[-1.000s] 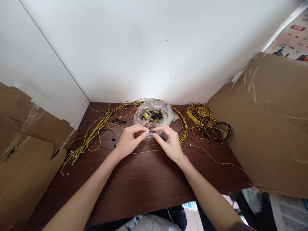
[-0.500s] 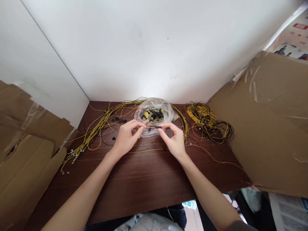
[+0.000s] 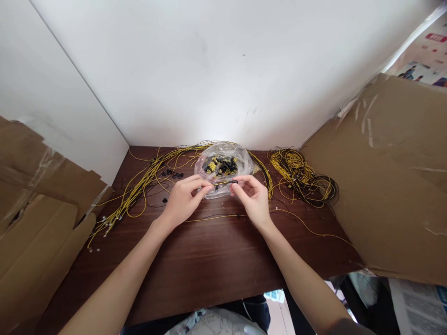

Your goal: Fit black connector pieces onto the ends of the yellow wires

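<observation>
My left hand [image 3: 188, 194] pinches a thin yellow and black wire [image 3: 219, 184] between thumb and fingertips. At the wire's right end is a small black connector [image 3: 233, 182], and my right hand [image 3: 254, 197] grips it between thumb and index finger. The wire spans the short gap between my hands. Just behind them stands an open clear plastic bag [image 3: 223, 151] holding several small black and yellow parts [image 3: 221, 166]. A long yellow wire [image 3: 209, 218] lies on the table below my hands.
Bundled yellow and black wires [image 3: 139, 179] stretch along the left and back of the brown table [image 3: 206, 260]. A tangled wire coil [image 3: 296, 172] lies at the right. Small black rings [image 3: 173, 174] rest left of the bag. Cardboard [image 3: 384, 181] flanks the right side, with more cardboard [image 3: 45, 204] at left.
My right fingers have shifted along the black connector, the index finger now nearer the thumb. The connector sits slightly farther right and higher. My left hand has barely moved.
</observation>
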The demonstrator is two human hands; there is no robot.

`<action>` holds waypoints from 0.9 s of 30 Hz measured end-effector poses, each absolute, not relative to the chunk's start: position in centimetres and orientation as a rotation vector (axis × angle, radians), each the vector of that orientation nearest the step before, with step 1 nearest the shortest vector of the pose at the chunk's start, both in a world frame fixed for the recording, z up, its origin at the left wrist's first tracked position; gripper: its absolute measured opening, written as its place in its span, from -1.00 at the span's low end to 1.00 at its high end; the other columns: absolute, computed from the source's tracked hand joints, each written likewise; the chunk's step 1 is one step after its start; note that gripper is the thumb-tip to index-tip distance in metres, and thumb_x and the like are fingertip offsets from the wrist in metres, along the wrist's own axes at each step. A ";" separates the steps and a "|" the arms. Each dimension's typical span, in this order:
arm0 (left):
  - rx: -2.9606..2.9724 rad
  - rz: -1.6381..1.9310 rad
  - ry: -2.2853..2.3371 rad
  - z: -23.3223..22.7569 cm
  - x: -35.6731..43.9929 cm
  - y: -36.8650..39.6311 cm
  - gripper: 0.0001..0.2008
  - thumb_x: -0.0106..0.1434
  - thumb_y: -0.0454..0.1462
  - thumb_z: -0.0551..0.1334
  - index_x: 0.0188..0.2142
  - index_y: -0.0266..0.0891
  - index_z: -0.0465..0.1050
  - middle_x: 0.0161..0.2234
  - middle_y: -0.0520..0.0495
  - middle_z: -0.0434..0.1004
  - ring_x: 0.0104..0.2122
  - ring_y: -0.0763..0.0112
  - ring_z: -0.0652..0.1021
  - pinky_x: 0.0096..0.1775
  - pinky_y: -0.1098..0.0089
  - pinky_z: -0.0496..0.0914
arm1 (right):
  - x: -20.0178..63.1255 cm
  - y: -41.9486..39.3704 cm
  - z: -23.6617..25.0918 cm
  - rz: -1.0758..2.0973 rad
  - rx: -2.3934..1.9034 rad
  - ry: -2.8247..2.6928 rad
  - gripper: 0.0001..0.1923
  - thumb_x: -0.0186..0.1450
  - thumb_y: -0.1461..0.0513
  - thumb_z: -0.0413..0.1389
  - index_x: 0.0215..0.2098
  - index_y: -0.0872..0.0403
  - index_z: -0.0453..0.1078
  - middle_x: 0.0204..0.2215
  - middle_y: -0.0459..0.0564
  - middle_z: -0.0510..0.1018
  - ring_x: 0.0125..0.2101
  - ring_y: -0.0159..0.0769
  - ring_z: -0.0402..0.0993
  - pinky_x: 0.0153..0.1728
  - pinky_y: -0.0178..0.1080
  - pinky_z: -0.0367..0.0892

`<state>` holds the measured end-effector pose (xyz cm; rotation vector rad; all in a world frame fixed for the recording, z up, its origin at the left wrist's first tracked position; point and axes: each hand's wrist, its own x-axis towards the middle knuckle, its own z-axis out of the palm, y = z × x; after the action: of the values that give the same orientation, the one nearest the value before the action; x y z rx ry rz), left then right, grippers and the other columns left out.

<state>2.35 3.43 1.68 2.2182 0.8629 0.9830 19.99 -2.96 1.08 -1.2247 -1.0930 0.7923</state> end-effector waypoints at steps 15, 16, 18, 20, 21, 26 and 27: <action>2.384 1.127 1.138 0.7 2.2 3.6 -0.80 0.27 -0.28 0.11 -0.24 -0.24 0.51 -0.30 -0.07 0.51 -0.24 0.32 0.44 -0.16 0.30 0.33 | 20.5 -2.9 1.0 0.703 -1.266 -1.177 -0.89 0.13 0.25 0.15 -0.34 0.07 0.39 -0.49 -0.11 0.41 -0.49 -0.41 0.33 -0.45 -0.34 0.27; 2.412 1.140 1.109 0.6 2.4 3.5 -0.79 0.26 -0.28 0.12 -0.18 -0.23 0.49 -0.25 -0.08 0.51 -0.19 0.30 0.43 -0.11 0.27 0.33 | 20.5 -2.9 0.9 0.703 -1.271 -1.212 -0.89 0.14 0.25 0.15 -0.33 0.07 0.39 -0.48 -0.11 0.42 -0.49 -0.41 0.33 -0.46 -0.34 0.26; 2.469 1.141 1.024 0.6 2.8 3.1 -0.73 0.25 -0.28 0.14 -0.06 -0.22 0.42 -0.16 -0.10 0.49 -0.10 0.26 0.40 -0.05 0.22 0.31 | 20.3 -3.0 0.8 0.709 -1.286 -1.280 -0.89 0.15 0.26 0.13 -0.32 0.07 0.39 -0.48 -0.11 0.43 -0.51 -0.41 0.31 -0.49 -0.35 0.24; 2.521 1.142 0.960 0.7 3.1 2.8 -0.65 0.24 -0.28 0.15 0.03 -0.20 0.34 -0.07 -0.12 0.45 -0.02 0.22 0.37 0.00 0.16 0.28 | 20.1 -3.1 0.6 0.707 -1.297 -1.341 -0.89 0.16 0.25 0.12 -0.31 0.07 0.39 -0.46 -0.10 0.44 -0.52 -0.41 0.30 -0.51 -0.35 0.23; 2.542 1.154 0.938 0.7 3.2 2.7 -0.63 0.24 -0.29 0.15 0.06 -0.18 0.31 -0.03 -0.13 0.43 0.01 0.21 0.35 0.03 0.13 0.26 | 20.1 -3.1 0.6 0.704 -1.299 -1.368 -0.89 0.17 0.25 0.12 -0.31 0.07 0.39 -0.46 -0.09 0.44 -0.52 -0.41 0.30 -0.52 -0.35 0.22; 2.599 1.193 0.830 0.9 3.1 2.6 -0.80 0.23 -0.32 0.17 -0.15 -0.14 0.46 0.01 -0.11 0.41 0.07 0.19 0.31 0.05 0.08 0.25 | 19.7 -3.3 0.8 0.701 -1.279 -1.448 -0.89 0.18 0.25 0.11 -0.30 0.05 0.40 -0.44 -0.09 0.45 -0.52 -0.41 0.29 -0.55 -0.35 0.18; 2.599 1.192 0.823 0.9 3.1 2.7 -0.85 0.23 -0.32 0.17 -0.23 -0.15 0.48 -0.01 -0.10 0.41 0.07 0.19 0.31 0.03 0.08 0.26 | 19.7 -3.3 0.9 0.697 -1.282 -1.460 -0.89 0.18 0.25 0.12 -0.30 0.04 0.41 -0.44 -0.09 0.45 -0.52 -0.40 0.29 -0.56 -0.35 0.17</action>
<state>3.08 2.65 0.91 2.5989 0.8232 1.1917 19.65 -3.35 0.86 -1.2818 -1.4602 0.6969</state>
